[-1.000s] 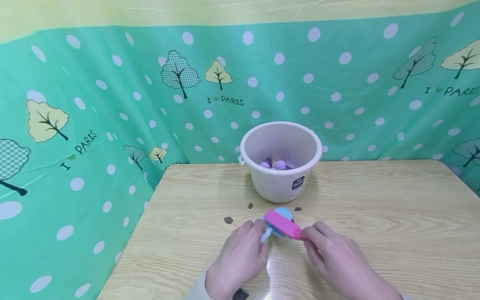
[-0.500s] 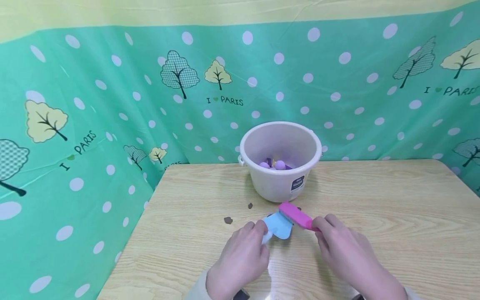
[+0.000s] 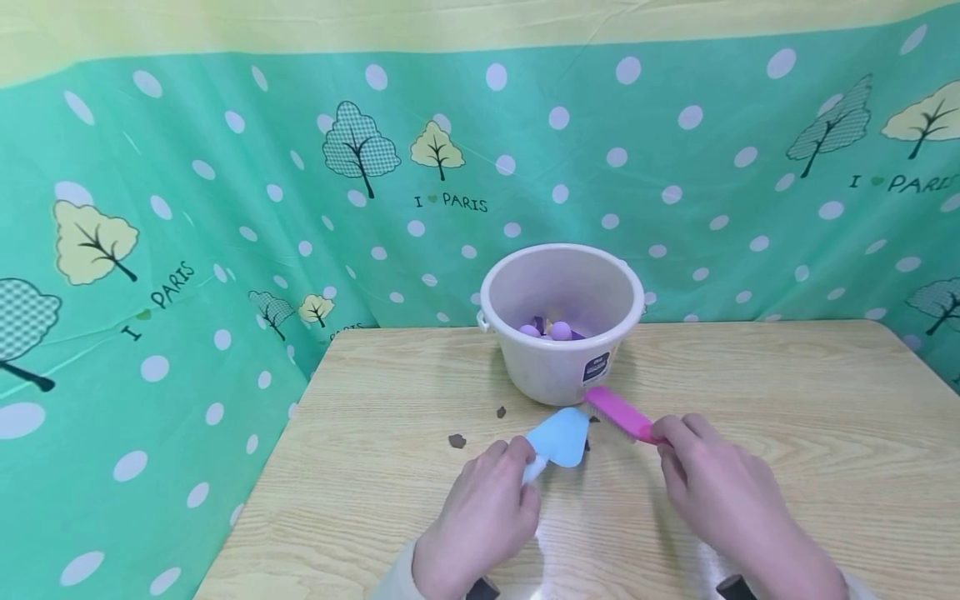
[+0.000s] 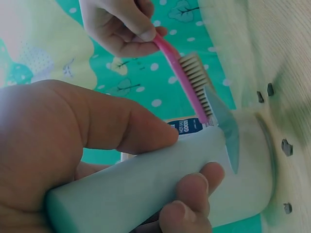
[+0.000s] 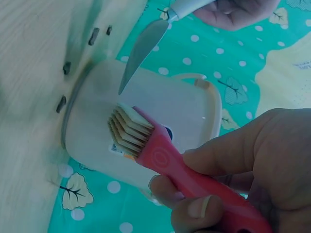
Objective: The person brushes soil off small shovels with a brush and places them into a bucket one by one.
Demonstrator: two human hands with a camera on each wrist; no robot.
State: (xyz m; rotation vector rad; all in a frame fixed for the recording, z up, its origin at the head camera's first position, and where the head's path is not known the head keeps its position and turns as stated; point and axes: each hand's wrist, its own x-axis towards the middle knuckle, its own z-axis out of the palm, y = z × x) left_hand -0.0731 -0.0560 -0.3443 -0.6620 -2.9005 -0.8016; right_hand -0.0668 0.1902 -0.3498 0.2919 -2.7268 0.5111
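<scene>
My left hand [image 3: 483, 512] grips the thick pale handle of a light blue trowel [image 3: 562, 437], its flat blade held low over the table. In my right hand [image 3: 723, 492] is a pink brush [image 3: 618, 414], pinched by its handle, with rows of pale bristles facing down and toward the trowel. The right wrist view shows the trowel blade [image 5: 143, 53] close by the bristles [image 5: 129, 131]. Several small dark crumbs [image 4: 287, 147] lie on the tabletop; one [image 3: 457, 440] is left of the trowel, and others sit by the blade's right edge.
A pale lilac bucket [image 3: 558, 375] stands just behind the tools, with purple balls [image 3: 560, 331] and other bits inside. Behind and left of the wooden table [image 3: 787, 400] hangs a green dotted curtain [image 3: 675, 150].
My right hand has drawn the brush off the trowel, rightward and away toward the bucket's base. The left hand has stayed nearly in place, while the blade's tilt has changed.
</scene>
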